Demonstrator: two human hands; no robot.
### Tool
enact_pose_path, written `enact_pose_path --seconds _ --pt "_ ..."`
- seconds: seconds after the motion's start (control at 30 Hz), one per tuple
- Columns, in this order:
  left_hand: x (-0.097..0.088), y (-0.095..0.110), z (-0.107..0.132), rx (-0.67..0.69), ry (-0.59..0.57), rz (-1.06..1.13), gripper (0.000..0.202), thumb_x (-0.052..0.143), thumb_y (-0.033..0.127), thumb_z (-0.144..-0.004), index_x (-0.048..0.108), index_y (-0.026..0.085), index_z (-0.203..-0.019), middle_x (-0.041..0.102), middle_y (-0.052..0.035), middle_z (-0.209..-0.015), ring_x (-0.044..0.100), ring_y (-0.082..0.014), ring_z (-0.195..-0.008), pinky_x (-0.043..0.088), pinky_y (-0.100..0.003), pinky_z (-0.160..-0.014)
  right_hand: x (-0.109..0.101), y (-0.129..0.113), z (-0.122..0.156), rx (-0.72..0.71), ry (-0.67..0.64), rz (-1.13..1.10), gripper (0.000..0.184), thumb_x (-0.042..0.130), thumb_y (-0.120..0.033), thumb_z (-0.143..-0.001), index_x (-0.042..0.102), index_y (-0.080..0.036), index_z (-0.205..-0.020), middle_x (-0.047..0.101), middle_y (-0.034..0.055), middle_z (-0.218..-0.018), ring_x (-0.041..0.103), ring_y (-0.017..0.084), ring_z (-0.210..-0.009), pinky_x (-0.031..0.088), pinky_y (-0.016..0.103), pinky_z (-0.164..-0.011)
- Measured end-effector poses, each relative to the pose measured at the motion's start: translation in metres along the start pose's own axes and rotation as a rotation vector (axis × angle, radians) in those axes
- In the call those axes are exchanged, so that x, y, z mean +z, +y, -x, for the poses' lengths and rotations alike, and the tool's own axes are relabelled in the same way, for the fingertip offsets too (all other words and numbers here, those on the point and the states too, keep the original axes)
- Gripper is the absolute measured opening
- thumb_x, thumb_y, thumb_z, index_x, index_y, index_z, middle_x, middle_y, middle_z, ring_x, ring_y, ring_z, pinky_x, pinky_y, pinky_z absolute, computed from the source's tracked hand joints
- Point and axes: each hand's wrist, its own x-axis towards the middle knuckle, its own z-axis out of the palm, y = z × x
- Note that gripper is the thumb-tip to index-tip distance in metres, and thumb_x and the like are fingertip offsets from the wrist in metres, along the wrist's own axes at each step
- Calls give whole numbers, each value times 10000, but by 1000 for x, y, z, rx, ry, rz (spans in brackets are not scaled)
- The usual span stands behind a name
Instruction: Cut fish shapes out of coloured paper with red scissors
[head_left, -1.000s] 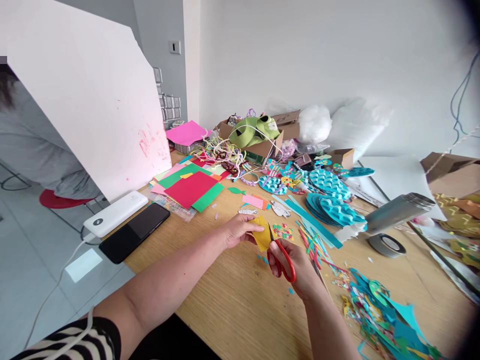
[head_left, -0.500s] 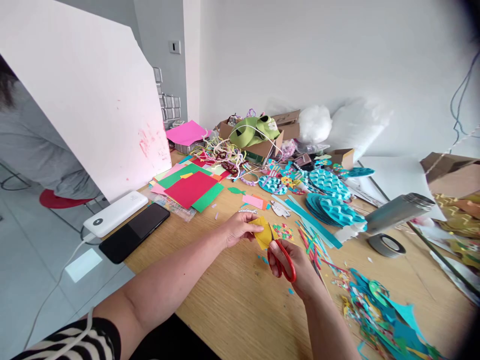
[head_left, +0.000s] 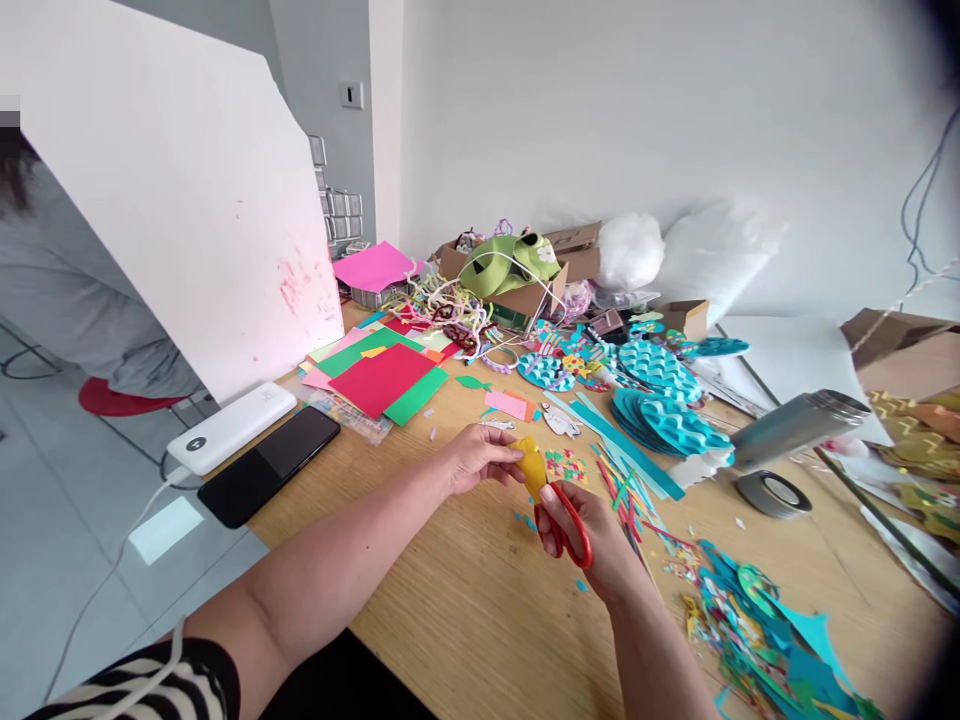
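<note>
My left hand (head_left: 484, 457) pinches a small piece of yellow paper (head_left: 533, 468) between thumb and fingers, above the wooden table (head_left: 442, 600). The paper is curled at its upper end. In my right hand (head_left: 592, 530) is a pair of scissors (head_left: 571, 530) with red handles, fingers through the loops. Their blades are at the paper's lower right edge, mostly hidden behind it. Beyond the hands lie tiny coloured paper bits (head_left: 566, 465), a pink paper strip (head_left: 505, 404) and a white fish-shaped cutout (head_left: 561, 420).
Coloured sheets (head_left: 386, 378), a black phone (head_left: 270, 465) and a white power bank (head_left: 231, 427) lie left. To the right are blue wavy discs (head_left: 664, 425), a metal flask (head_left: 799, 425), a tape roll (head_left: 774, 493) and paper scraps (head_left: 780, 630). A person (head_left: 90, 280) sits behind the white board (head_left: 187, 180).
The yellow paper has turned and curled in my left hand, and looks narrower. The scissor blades, visible over the paper before, are now mostly hidden. Both hands stay nearly in place.
</note>
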Motion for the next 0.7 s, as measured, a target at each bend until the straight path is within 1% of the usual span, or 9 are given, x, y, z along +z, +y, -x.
enact_pose_path --seconds 0.1,0.17,0.3,0.4,0.5,0.7 --pt "0 1 0 -5 30 -11 394 853 322 -498 612 134 -747 628 4 -622 582 -97 -456 280 -185 -379 0 2 -2 -4 -7 4 503 636 -680 -742 518 -201 -640 571 -14 -470 488 114 -393 295 239 -419" --pt "0 2 1 -3 47 -1 393 853 313 -494 620 139 -757 606 23 -602 551 -80 -430 240 -186 -361 0 4 -3 -14 -16 -1 500 643 -674 -743 523 -197 -648 578 -15 -479 497 112 -400 308 234 -424" --pt "0 4 2 -12 60 27 391 854 303 -488 642 132 -768 621 13 -649 534 -62 -446 236 -185 -363 0 8 -5 -23 -31 -5 500 643 -671 -748 526 -193 -659 589 -9 -495 516 115 -419 323 230 -427" --pt "-1 4 2 -11 80 59 373 849 298 -497 643 136 -763 629 11 -674 503 -45 -437 217 -181 -367 0 9 -5 -27 -17 -2 492 654 -662 -744 523 -195 -664 595 -7 -512 523 116 -424 332 232 -428" --pt "-2 4 1 -8 89 72 346 840 293 -511 631 142 -742 618 20 -658 465 -34 -417 183 -182 -368 1 5 -4 -26 -10 10 500 656 -673 -731 511 -201 -652 592 -7 -500 523 120 -421 336 238 -430" --pt "-1 2 -1 -16 110 57 361 838 279 -486 620 137 -737 593 29 -635 419 -24 -396 132 -187 -367 5 -6 -1 18 -21 9 511 715 -668 -656 500 -205 -642 578 -16 -464 492 115 -399 295 233 -417"
